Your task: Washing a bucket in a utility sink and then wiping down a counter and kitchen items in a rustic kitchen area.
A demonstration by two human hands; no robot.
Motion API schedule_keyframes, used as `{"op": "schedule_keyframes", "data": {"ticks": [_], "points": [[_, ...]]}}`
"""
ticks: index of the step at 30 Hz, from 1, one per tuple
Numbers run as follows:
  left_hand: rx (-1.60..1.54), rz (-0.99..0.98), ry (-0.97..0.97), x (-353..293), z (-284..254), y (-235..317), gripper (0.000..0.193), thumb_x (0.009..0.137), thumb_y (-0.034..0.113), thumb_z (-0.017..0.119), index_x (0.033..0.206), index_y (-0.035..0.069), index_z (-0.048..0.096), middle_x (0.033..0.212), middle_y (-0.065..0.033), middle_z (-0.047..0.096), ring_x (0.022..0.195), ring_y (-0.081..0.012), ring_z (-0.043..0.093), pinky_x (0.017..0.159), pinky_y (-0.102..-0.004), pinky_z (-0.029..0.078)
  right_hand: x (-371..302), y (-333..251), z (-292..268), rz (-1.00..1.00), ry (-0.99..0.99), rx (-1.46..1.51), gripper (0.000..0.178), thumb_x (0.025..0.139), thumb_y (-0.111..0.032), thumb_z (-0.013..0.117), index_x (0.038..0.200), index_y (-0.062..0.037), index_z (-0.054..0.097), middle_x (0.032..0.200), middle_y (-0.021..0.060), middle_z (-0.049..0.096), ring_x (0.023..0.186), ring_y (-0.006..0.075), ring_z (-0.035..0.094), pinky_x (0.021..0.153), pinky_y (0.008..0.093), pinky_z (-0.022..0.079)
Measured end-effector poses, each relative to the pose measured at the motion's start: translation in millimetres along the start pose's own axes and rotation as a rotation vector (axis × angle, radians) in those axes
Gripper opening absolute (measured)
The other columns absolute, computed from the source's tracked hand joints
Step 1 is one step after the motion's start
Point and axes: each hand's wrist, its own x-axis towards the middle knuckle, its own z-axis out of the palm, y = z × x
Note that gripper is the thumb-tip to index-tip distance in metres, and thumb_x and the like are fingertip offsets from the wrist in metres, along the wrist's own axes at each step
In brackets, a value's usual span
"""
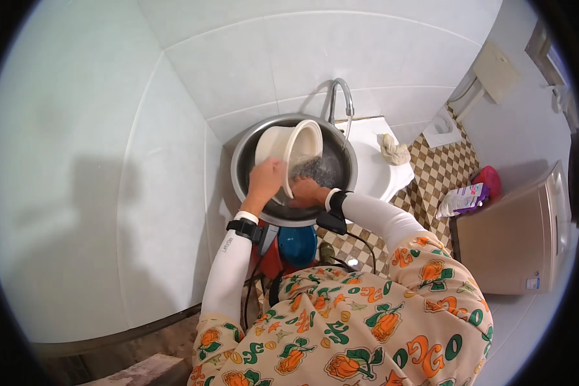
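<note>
A cream-coloured round tub (273, 145) with a thick rim lies tilted on its side in a large metal basin (240, 168), its mouth facing right. My left hand (268, 180) is closed on the tub's near side, by the rim. At the lower part of the mouth is my right hand (307, 192), fingers curled and partly hidden; what they hold cannot be made out. Dark, speckled, splashing water (325, 172) shows beside the right hand. From the curved metal faucet (343, 90), a thin stream runs into the basin's right side.
A white sink (372, 164) stands right of the basin, with a crumpled beige cloth (394, 150) on its edge. Below the basin is a blue bucket (297, 246). A washing machine (505, 238), a white-and-purple bag (462, 199) and a squat toilet (442, 130) are at the right.
</note>
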Motion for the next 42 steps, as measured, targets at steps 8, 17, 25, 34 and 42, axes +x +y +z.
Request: {"op": "schedule_keyframes", "data": {"ticks": [8, 17, 25, 34, 42], "points": [[-0.023, 0.166, 0.042, -25.5, -20.9, 18.0, 0.036, 0.078, 0.001, 0.053, 0.114, 0.004, 0.056, 0.101, -0.0153, 0.061, 0.093, -0.0336, 0.061, 0.08, -0.0376, 0.048, 19.0, -4.7, -63.5, 0.109, 0.133, 0.751, 0.043, 0.081, -0.035, 0.054, 0.108, -0.0018, 0.062, 0.09, 0.0269, 0.063, 0.085, 0.0342, 0.063, 0.079, 0.0407, 0.047], [0.003, 0.301, 0.141, -19.3, -4.9, 27.0, 0.053, 0.075, -0.007, 0.051, 0.126, 0.007, 0.049, 0.118, -0.0155, 0.048, 0.1, -0.0373, 0.054, 0.083, -0.0419, 0.047, -27.4, -7.7, -65.0, -0.063, -0.248, 1.031, 0.083, 0.068, -0.009, 0.05, 0.145, -0.0022, 0.02, 0.145, 0.0195, 0.032, 0.133, 0.0272, 0.031, 0.107, 0.0318, 0.025], [0.234, 0.209, 0.148, -10.0, -0.6, 25.1, 0.056, 0.075, -0.007, 0.053, 0.129, 0.006, 0.043, 0.105, -0.0172, 0.051, 0.092, -0.0379, 0.056, 0.076, -0.0438, 0.048, -4.4, 42.1, -14.4, -0.08, 0.031, -0.096, 0.08, 0.065, -0.01, 0.068, 0.137, -0.008, 0.033, 0.137, 0.0186, 0.035, 0.131, 0.0327, 0.031, 0.108, 0.0462, 0.026], [0.015, -0.033, -0.011, -36.6, 42.3, -21.4, 0.083, 0.078, 0.007, 0.061, 0.144, 0.008, 0.012, 0.1, -0.0304, 0.058, 0.091, -0.0449, 0.059, 0.079, -0.0484, 0.046, 9.6, 38.1, -15.2, 0.026, -0.092, 0.009, 0.086, 0.067, -0.014, 0.065, 0.143, -0.0138, 0.025, 0.149, 0.0204, 0.019, 0.139, 0.0375, 0.016, 0.111, 0.0522, 0.014], [0.28, 0.204, 0.096, -3.7, 11.8, 22.4, 0.059, 0.083, 0.015, 0.052, 0.138, 0.01, 0.029, 0.077, -0.0235, 0.063, 0.07, -0.0418, 0.061, 0.063, -0.0502, 0.046, -7.5, 17.7, -35.0, -0.22, -0.021, 0.597, 0.075, 0.073, -0.005, 0.053, 0.143, -0.0087, 0.027, 0.138, 0.0217, 0.041, 0.127, 0.0337, 0.04, 0.107, 0.0349, 0.029]]}}
